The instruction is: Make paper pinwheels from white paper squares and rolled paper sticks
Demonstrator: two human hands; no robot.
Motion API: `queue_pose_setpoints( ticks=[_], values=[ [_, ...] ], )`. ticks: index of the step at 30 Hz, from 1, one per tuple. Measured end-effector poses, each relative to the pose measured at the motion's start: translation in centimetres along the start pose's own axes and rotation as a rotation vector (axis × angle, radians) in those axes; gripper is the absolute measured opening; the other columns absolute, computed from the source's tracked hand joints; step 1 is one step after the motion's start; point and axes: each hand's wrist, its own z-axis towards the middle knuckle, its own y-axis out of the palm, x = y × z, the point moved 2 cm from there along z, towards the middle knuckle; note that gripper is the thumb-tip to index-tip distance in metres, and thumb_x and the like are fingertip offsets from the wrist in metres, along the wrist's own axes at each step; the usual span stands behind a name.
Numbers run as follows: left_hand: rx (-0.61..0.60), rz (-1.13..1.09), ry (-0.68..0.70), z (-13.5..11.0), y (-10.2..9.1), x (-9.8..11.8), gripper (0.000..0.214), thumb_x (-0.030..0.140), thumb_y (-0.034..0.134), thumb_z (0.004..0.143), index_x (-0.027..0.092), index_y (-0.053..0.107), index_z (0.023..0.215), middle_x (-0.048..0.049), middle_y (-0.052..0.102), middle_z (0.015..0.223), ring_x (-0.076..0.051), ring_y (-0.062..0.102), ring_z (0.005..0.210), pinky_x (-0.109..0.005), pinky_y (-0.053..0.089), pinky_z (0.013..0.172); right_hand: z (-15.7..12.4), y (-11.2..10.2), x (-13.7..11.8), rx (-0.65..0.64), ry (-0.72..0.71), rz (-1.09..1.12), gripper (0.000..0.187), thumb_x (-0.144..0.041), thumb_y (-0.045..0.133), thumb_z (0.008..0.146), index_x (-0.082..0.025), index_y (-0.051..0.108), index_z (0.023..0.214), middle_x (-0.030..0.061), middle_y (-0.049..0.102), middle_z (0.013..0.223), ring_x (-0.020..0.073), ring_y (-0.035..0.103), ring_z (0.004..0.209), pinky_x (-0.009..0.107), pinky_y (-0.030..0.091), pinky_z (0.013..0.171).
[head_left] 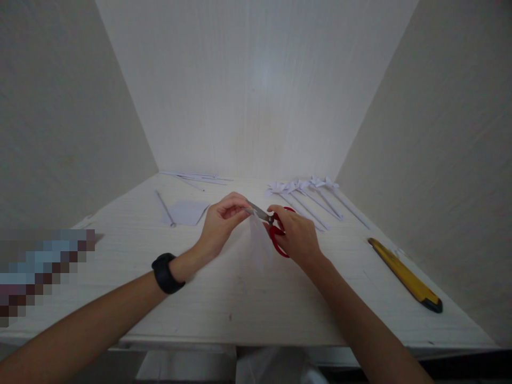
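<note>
My right hand [298, 234] grips red-handled scissors [275, 230] over the middle of the white table [224, 298]. The blades point left towards my left hand [221, 224], which pinches the top of a thin white paper piece [260, 242] hanging between the two hands. The scissor blades meet the paper near my left fingertips. A black watch [166, 273] sits on my left wrist.
Several white paper flowers on rolled stems [310, 194] lie at the back right. A yellow utility knife [406, 274] lies at the right edge. A flat paper square [186, 212] with a thin paper stick [165, 208] and paper strips [196, 177] lie at the back left. Walls enclose three sides.
</note>
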Motion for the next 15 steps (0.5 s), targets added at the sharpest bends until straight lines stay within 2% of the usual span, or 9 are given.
queue_pose_setpoints(
  ticks=[15],
  values=[
    [0.002, 0.017, 0.0, -0.12, 0.1, 0.18, 0.004, 0.02, 0.07, 0.074, 0.021, 0.07, 0.071, -0.0009, 0.058, 0.078, -0.014, 0.054, 0.077, -0.026, 0.042, 0.07, -0.05, 0.15, 0.02, 0.105, -0.022, -0.025, 0.025, -0.038, 0.056, 0.085, -0.018, 0.059, 0.098, 0.0033, 0.072, 0.074, 0.0164, 0.067, 0.065, 0.024, 0.037, 0.055]
  ],
)
